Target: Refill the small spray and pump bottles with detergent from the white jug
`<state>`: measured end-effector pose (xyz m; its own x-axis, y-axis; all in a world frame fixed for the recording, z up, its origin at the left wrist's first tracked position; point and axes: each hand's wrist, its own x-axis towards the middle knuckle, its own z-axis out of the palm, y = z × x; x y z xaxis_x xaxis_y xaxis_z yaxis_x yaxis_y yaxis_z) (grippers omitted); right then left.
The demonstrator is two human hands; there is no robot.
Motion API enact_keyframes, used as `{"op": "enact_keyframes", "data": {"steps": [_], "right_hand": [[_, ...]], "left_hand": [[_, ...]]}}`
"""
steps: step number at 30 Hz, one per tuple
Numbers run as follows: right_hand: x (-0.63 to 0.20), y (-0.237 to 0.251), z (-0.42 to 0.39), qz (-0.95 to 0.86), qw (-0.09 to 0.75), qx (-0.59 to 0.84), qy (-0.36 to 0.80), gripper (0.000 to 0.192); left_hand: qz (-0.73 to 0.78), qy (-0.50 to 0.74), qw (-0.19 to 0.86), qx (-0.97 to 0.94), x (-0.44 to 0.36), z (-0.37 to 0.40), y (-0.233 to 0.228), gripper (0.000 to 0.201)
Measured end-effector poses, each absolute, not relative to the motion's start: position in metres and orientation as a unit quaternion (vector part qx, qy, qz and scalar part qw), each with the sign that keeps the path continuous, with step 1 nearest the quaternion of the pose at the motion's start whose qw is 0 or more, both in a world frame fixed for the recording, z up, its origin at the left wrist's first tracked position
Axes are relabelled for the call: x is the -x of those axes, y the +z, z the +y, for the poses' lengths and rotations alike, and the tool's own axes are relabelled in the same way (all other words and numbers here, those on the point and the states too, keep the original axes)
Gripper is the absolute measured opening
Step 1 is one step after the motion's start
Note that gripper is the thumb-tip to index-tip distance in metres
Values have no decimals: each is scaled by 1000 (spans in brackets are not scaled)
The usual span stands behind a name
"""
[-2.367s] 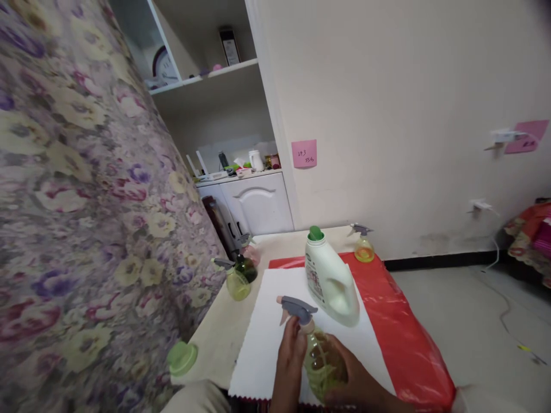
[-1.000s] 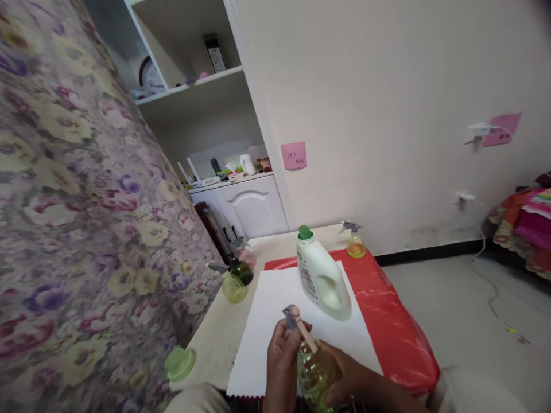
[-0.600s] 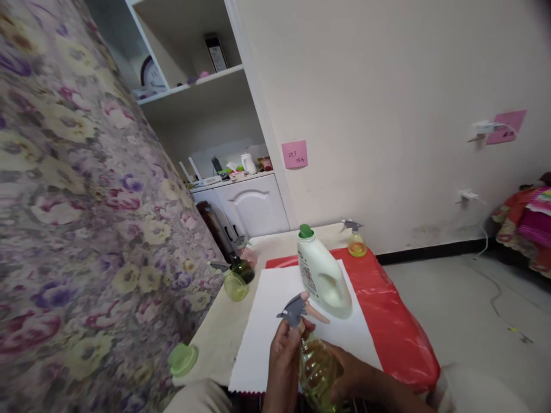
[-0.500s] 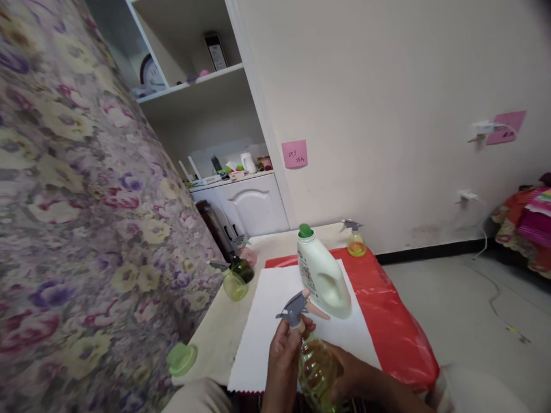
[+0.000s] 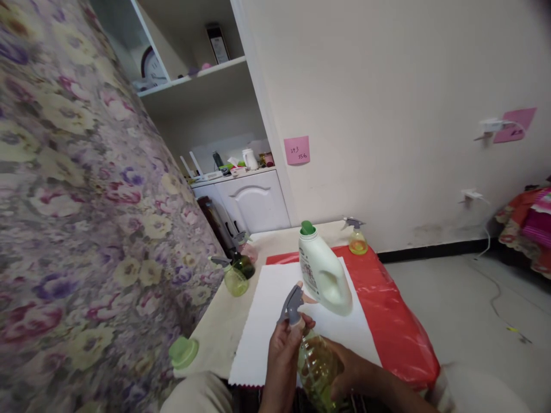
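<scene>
Turned further round since a moment ago, the grey trigger head (image 5: 293, 303) sits pinched in the left hand (image 5: 282, 351); right hand (image 5: 349, 373) wraps the spray bottle (image 5: 316, 370), steadying it above the bench (image 5: 224, 327).

From my feed, a plain cream wall (image 5: 387, 103) fills most of the view, with a pink sticky note (image 5: 297, 150) stuck beside a white built-in shelf unit (image 5: 206, 74). A round wall clock (image 5: 151, 66) sits on the upper shelf, and small clutter lines the ledge above a white cabinet door (image 5: 258, 202). A purple and yellow floral fabric (image 5: 77, 218) looms along the left. On the right I see a white wall socket (image 5: 471, 195) with a cord trailing down to the grey floor (image 5: 473, 304), above a dark skirting strip (image 5: 434, 251). Daylight looks soft and even.
</scene>
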<state>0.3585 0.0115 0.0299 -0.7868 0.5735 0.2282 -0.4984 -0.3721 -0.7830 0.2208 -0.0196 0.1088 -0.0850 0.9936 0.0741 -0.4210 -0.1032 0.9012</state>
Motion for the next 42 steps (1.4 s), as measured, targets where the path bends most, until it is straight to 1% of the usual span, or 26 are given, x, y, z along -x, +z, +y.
{"op": "enact_keyframes", "data": {"steps": [4, 7, 13, 17, 19, 23, 28, 33, 38, 42], "right_hand": [[-360, 37, 10, -461, 314, 34, 829, 90], [-360, 39, 9, -464, 314, 35, 828, 90], [-361, 25, 14, -465, 309, 56, 828, 88], [-364, 16, 17, -472, 311, 76, 821, 86], [-365, 14, 18, -477, 309, 80, 819, 85], [-364, 16, 17, -485, 306, 81, 815, 84], [-362, 15, 17, -489, 316, 68, 810, 84], [-363, 5, 20, -497, 310, 102, 804, 94], [-365, 5, 22, -524, 324, 142, 775, 93], [-365, 5, 23, -565, 343, 195, 724, 99]], "left_hand": [[347, 610, 585, -406, -214, -23, 110, 30], [346, 607, 586, -409, -212, -24, 111, 30], [365, 634, 539, -417, -217, -20, 114, 23], [407, 633, 535, -384, -221, -18, 112, 18], [425, 627, 536, -374, -221, -18, 110, 21], [437, 605, 549, -377, -217, -21, 108, 37], [397, 616, 563, -383, -210, -25, 112, 43], [409, 644, 518, -386, -203, -20, 124, 44], [442, 662, 457, -396, -188, -10, 139, 40], [440, 713, 424, -345, -173, -5, 147, 37]]}}
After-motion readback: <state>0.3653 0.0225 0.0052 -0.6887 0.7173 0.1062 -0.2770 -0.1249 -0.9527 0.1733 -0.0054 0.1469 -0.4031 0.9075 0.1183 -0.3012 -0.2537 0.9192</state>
